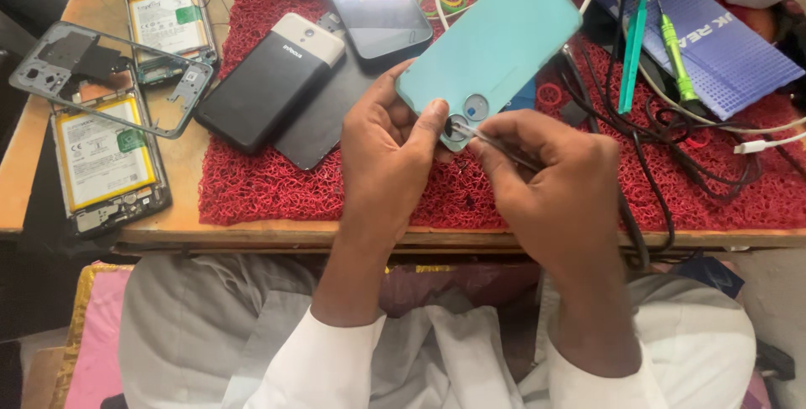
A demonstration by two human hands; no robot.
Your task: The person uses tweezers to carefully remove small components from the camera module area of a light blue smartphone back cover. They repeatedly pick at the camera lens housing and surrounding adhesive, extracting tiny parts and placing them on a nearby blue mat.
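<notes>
A phone repair bench: a wooden table (34,182) covered by a red mesh mat (277,182), with opened phones showing yellow batteries (105,157) at the left, a bare phone frame (50,60), a green screwdriver (676,56) and tangled cables (672,136) at the far right.

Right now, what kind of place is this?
Probably a phone repair bench. The left hand holds a turquoise phone while the right hand works tweezers at its camera. Opened phones and a green screwdriver lie nearby.
</notes>
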